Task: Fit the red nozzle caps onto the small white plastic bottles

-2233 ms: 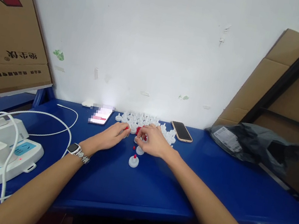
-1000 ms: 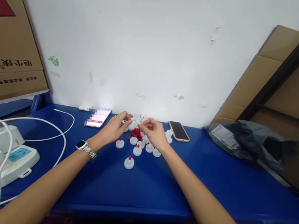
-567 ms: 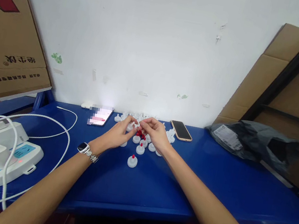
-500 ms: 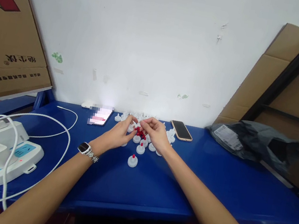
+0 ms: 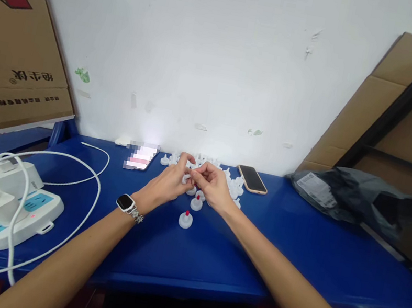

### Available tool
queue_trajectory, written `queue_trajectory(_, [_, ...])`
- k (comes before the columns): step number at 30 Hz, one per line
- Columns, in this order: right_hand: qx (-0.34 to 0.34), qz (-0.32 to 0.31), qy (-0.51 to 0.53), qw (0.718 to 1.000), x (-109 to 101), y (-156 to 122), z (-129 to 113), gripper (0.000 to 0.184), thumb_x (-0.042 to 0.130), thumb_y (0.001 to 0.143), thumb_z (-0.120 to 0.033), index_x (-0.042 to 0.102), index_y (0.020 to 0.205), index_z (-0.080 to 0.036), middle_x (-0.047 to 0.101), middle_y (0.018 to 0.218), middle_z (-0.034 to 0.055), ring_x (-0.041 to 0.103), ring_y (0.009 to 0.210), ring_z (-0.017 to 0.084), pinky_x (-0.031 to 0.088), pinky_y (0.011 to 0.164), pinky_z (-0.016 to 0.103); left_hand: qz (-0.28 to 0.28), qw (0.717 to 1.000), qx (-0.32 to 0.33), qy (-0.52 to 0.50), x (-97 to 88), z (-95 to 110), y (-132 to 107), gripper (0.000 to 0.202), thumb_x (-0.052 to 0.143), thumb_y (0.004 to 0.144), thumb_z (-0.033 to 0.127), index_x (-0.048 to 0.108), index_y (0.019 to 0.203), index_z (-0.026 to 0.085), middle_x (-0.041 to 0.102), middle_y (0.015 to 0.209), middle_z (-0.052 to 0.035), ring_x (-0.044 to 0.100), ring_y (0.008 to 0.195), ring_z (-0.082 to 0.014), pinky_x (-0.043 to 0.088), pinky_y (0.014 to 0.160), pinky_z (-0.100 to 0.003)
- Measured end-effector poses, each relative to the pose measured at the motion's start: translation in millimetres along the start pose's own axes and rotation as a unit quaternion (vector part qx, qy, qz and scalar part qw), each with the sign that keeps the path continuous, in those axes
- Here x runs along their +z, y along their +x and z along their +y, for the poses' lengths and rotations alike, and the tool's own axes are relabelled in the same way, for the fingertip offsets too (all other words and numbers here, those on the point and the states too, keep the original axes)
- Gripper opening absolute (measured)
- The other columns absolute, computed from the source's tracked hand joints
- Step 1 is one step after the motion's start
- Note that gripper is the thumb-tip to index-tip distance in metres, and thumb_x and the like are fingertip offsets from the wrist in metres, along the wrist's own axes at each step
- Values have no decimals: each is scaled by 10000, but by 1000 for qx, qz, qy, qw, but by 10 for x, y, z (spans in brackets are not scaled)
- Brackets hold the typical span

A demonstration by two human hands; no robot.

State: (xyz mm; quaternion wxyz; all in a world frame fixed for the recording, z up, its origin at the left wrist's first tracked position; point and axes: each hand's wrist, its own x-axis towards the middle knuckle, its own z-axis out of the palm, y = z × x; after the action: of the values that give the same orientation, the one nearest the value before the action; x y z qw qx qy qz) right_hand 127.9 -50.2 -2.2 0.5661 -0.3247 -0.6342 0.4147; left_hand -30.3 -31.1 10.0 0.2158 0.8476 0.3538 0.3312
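Observation:
My left hand [image 5: 173, 181], with a watch on its wrist, is closed around a white nozzle cap [image 5: 186, 177], partly hidden by the fingers. Thumb and forefinger of my right hand [image 5: 215, 186] are pinched together against it, with a speck of red at their tips that looks like a small red cap [image 5: 198, 170]. Two white nozzle caps with red tips stand upright in front: the nearer one [image 5: 185, 220] and another [image 5: 196, 203] just behind it. Plain white nozzle caps [image 5: 236, 185] lie in a pile behind and beside the hands.
On the blue table [image 5: 211, 261], a lit phone [image 5: 145, 158] lies left of the pile and a dark-screened phone [image 5: 252, 179] right of it. A power strip [image 5: 41, 204] with a looped white cable [image 5: 97, 193] sits at left. A grey plastic bag [image 5: 358, 196] lies at right.
My hands have come together, the right fingertips now meeting the left hand. The loose red caps between them are now mostly hidden. The view has shifted slightly.

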Motion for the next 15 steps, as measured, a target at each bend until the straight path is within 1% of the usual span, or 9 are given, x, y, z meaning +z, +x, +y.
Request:
queue_trajectory(2, [-1, 4, -15, 1000, 17, -5, -14, 348, 711, 781, -493, 526, 741, -202, 625, 664, -4, 591, 622, 128, 469, 610, 264, 2, 1000, 0, -11, -1, 16, 1, 407, 540, 831, 206, 356, 1194, 215, 657, 790, 21, 592, 607, -139, 416, 592, -250])
queue_trajectory(4, [1, -1, -32, 999, 18, 10, -29, 367, 700, 779, -519, 517, 741, -204, 621, 677, -2, 593, 640, 133, 473, 622, 266, 0, 1000, -1, -19, -20, 29, 1, 411, 544, 827, 210, 367, 1198, 217, 650, 778, 26, 592, 610, -137, 420, 594, -250])
queue_trajectory(6, [0, -11, -52, 999, -8, 57, -43, 365, 686, 783, -529, 521, 759, -204, 622, 698, 3, 595, 658, 138, 473, 623, 268, -3, 1000, 4, -21, -76, 21, 3, 427, 556, 841, 253, 375, 1226, 219, 660, 827, 8, 596, 630, -139, 432, 604, -257])
queue_trajectory(8, [-8, -10, -85, 996, -64, 138, -50, 338, 669, 797, -509, 535, 780, -200, 610, 694, -1, 576, 639, 134, 454, 595, 260, -3, 1000, 10, -2, -171, -29, 12, 473, 593, 843, 344, 398, 1255, 219, 668, 948, -30, 592, 653, -141, 446, 607, -270])
queue_trajectory(10, [-14, 8, -133, 991, -132, 242, -37, 292, 647, 815, -467, 544, 785, -196, 587, 662, -13, 544, 599, 124, 420, 562, 250, 14, 999, 3, 38, -290, -133, 27, 475, 609, 837, 430, 461, 1232, 213, 655, 1054, -59, 580, 673, -143, 457, 615, -285])
queue_trajectory(11, [-14, 16, -163, 986, -162, 297, -23, 266, 635, 823, -441, 547, 780, -194, 578, 644, -19, 530, 583, 120, 405, 552, 247, 27, 998, -8, 56, -347, -202, 36, 404, 566, 866, 439, 503, 1191, 209, 655, 1054, -59, 578, 680, -144, 462, 631, -293])
queue_trajectory(12, [-11, 19, -195, 980, -182, 352, -3, 239, 623, 829, -413, 551, 773, -192, 575, 632, -21, 522, 573, 119, 396, 549, 246, 49, 996, -20, 73, -397, -279, 45, 323, 497, 907, 421, 540, 1141, 202, 663, 995, -50, 577, 689, -149, 464, 657, -303])
queue_trajectory(13, [-7, 16, -227, 974, -191, 405, 19, 211, 612, 833, -382, 557, 767, -190, 581, 627, -21, 521, 569, 118, 392, 549, 246, 68, 993, -29, 94, -436, -359, 52, 284, 464, 924, 405, 572, 1085, 197, 666, 952, -46, 579, 705, -158, 464, 676, -310])
queue_trajectory(15, [-1, -11, -284, 959, -174, 497, 67, 152, 595, 833, -316, 571, 758, -185, 602, 632, -16, 534, 569, 119, 392, 554, 245, 87, 987, -34, 130, -468, -510, 60, 243, 469, 917, 370, 612, 978, 183, 661, 911, -54, 580, 733, -173, 462, 703, -322])
